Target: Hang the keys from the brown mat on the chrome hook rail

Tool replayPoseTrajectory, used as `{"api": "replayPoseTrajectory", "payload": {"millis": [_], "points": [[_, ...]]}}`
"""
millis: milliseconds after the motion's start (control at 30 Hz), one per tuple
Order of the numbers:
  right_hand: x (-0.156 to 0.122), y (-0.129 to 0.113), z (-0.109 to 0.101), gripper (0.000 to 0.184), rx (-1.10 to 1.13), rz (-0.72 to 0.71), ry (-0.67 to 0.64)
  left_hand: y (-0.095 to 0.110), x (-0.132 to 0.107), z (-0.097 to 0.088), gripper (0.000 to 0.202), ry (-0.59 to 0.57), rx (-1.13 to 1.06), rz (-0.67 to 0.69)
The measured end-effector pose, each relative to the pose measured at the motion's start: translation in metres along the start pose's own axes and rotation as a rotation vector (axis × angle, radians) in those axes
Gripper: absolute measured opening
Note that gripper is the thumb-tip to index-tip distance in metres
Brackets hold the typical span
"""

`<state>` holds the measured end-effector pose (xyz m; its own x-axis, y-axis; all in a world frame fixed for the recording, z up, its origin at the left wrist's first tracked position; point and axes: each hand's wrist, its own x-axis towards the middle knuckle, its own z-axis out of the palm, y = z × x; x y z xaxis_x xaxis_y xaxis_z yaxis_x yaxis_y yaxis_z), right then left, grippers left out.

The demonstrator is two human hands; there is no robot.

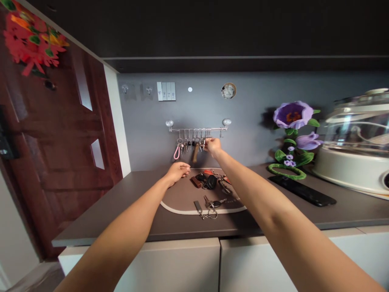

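Note:
A clear hook rail (197, 129) is fixed to the grey wall with two suction cups, and several key rings hang from it. Among them are a pink loop strap (176, 152) and a brown strap (195, 154). My right hand (213, 146) is raised to the rail's right part, its fingers pinched around a key ring at the hooks; the ring is mostly hidden. Lower down, my left hand (178, 172) hovers by the mat's left side with fingers curled together; whatever they hold, if anything, is too small to see. More keys (212, 202) lie on the brown mat (173, 209).
A black phone (302, 190) lies on the counter to the right. Behind it stand purple artificial flowers (293, 115) and a white appliance with a clear cover (349, 166). A dark cabinet (243, 32) overhangs the counter. A red-brown door (60, 142) is at left.

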<state>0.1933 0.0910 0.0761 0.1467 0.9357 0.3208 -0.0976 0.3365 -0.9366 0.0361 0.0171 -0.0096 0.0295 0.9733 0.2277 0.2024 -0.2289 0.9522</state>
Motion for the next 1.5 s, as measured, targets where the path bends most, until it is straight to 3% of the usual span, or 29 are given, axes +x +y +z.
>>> {"api": "replayPoseTrajectory", "payload": {"millis": [400, 633, 933, 1067, 1300, 1500], "points": [[-0.002, 0.005, -0.006, 0.011, -0.032, 0.024, -0.088, -0.002, 0.002, 0.000, 0.014, -0.047, 0.036, 0.022], [-0.017, 0.000, -0.013, 0.014, -0.023, 0.050, -0.090, 0.002, -0.002, 0.000, 0.016, -0.068, 0.032, 0.032], [-0.047, 0.001, -0.020, 0.022, -0.034, -0.104, -0.138, 0.001, -0.002, -0.002, 0.025, -0.124, 0.047, 0.040], [-0.061, 0.012, -0.027, 0.023, -0.062, -0.144, -0.191, 0.000, -0.002, -0.005, 0.029, -0.209, 0.084, 0.073], [-0.069, 0.038, -0.043, 0.021, -0.139, -0.154, -0.330, -0.001, -0.001, -0.011, 0.033, -0.429, 0.220, 0.215], [-0.069, 0.045, -0.042, 0.013, -0.136, -0.027, -0.404, -0.002, 0.001, -0.012, 0.030, -0.444, 0.565, 0.497]]}}
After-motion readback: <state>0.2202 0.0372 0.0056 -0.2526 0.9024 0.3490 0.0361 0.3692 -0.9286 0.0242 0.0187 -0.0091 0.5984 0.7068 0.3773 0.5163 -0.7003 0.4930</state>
